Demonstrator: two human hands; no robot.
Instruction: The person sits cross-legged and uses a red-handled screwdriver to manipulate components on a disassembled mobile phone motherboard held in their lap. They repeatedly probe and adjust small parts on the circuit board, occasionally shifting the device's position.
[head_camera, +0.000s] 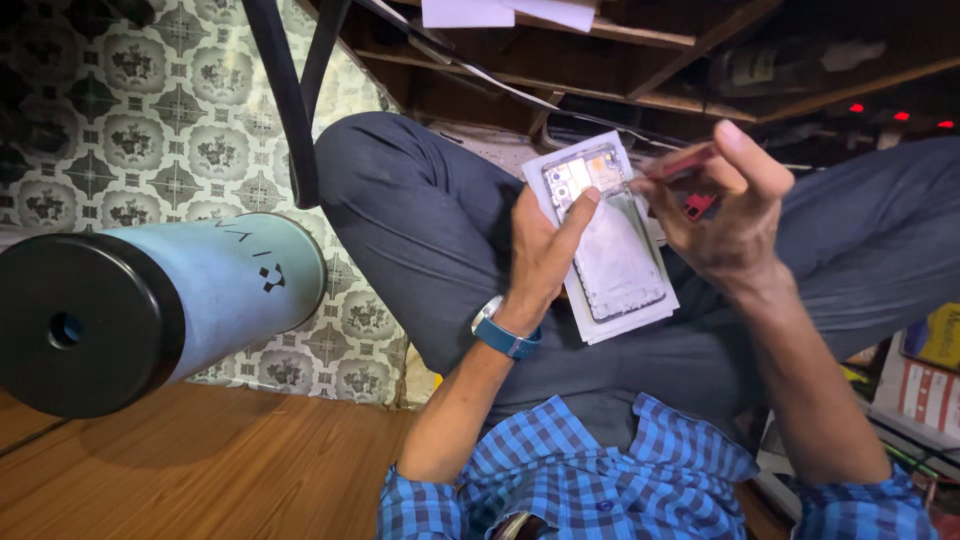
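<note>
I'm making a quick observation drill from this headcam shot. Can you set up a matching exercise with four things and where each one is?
Things:
1. opened phone
2. red tool
3. blue watch
4. pale blue cylinder

Places:
A. on the left wrist
B. pinched in the right hand, tip at the phone's top
C. lying on its side at the left, black end toward the camera
D. on a white sheet over the lap, steadied by the left hand

Pairs: 1-D, 2-B, 3-A, 4-C
</note>
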